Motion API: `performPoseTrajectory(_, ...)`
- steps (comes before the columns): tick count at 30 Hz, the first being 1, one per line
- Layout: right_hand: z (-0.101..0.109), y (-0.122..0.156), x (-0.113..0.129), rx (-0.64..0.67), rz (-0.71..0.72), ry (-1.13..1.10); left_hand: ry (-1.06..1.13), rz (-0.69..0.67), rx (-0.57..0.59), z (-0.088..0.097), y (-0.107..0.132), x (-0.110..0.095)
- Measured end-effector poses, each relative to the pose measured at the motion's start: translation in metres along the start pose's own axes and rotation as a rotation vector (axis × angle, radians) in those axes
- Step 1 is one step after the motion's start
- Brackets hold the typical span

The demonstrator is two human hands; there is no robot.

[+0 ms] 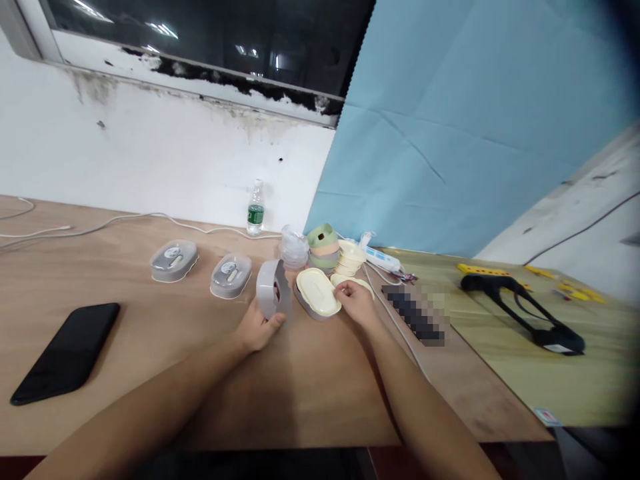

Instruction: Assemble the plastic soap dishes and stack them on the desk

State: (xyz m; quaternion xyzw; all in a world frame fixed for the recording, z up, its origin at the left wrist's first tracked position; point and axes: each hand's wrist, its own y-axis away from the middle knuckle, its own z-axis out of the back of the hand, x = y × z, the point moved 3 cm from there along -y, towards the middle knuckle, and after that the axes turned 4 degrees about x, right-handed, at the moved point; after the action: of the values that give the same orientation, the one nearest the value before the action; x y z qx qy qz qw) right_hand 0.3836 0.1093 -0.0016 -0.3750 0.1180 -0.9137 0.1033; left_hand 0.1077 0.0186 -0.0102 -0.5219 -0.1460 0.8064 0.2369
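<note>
My left hand (257, 328) grips a grey oval container base (273, 288), held up on its edge above the wooden table (150, 333). My right hand (354, 298) pinches the rim of a cream oval lid (317, 291) that lies on a grey base just right of the held piece. A second cream lid (353, 281) lies partly under my right hand. Behind them stand a stack of cream lids (349, 257), a stack of green, pink and grey bases (323, 245) and a stack of clear covers (293, 248).
Two closed grey containers with clear lids (173, 259) (231, 274) sit to the left. A black phone (67, 351) lies near the left front edge. A water bottle (255, 208), a white power strip (381, 259), cables and a black strap (525, 313) are also on the table.
</note>
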Motion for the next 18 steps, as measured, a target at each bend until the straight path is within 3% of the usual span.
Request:
performPoseTrajectory(10, 0.007, 0.0, 0.003, 0.045, -0.055, -0.201, -0.006, -0.029, 0.009, 0.0, 0.0, 0.002)
performPoseTrajectory(13, 0.027, -0.002, -0.003, 0.02, -0.094, -0.257, -0.01, -0.024, 0.011, 0.0, 0.001, 0.001)
performPoseTrajectory(18, 0.07, -0.002, -0.037, -0.026, -0.243, -0.292, 0.001, -0.021, 0.028, 0.0, -0.001, -0.003)
